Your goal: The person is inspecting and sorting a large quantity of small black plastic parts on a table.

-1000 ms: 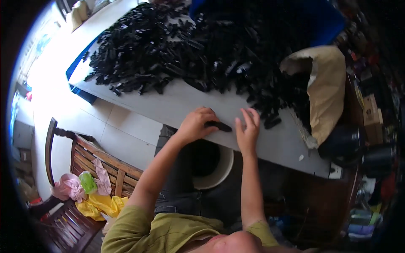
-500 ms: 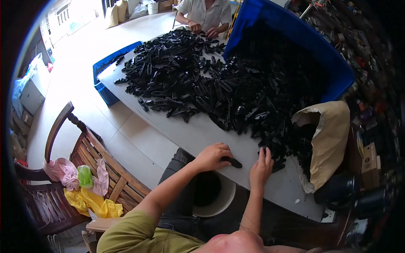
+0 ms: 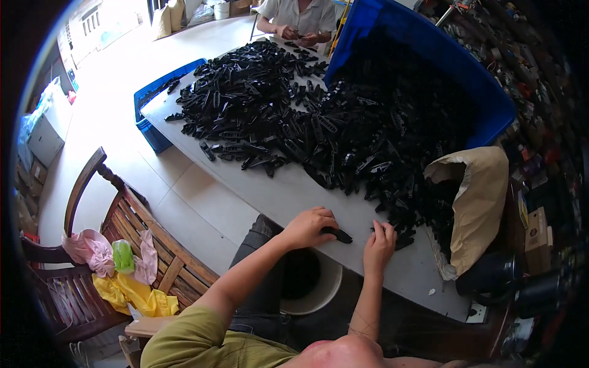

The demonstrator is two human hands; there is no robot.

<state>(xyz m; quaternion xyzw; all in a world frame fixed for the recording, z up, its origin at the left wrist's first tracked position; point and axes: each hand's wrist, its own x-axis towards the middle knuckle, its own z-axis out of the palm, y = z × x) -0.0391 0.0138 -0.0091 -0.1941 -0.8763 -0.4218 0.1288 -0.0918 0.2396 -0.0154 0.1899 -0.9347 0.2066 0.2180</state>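
Note:
My left hand (image 3: 310, 229) is closed round a slim black plastic part (image 3: 338, 235), whose pointed end sticks out to the right over the near table edge. To its right, my right hand (image 3: 379, 246) has its fingers drawn together just off the near edge of the pile. A small dark bit shows at its fingertips, too little to make out. Beyond both hands spreads a large heap of similar black plastic parts (image 3: 245, 101) on the grey-white table (image 3: 270, 190). A few of these parts lie close to the right hand's outer side.
A big blue bin (image 3: 500, 116) tips its black parts onto the table, beside an open brown paper sack (image 3: 481, 205). Another blue crate (image 3: 153, 135) stands past the left edge. Below my arms is a pale bucket (image 3: 331, 291). A wooden bench (image 3: 165, 245) is at left; a person (image 3: 300, 21) works opposite.
My right hand has drawn back slightly from the pile, and its stretched fingers have curled together. The left hand stays put with its black part. The person opposite has raised their hands.

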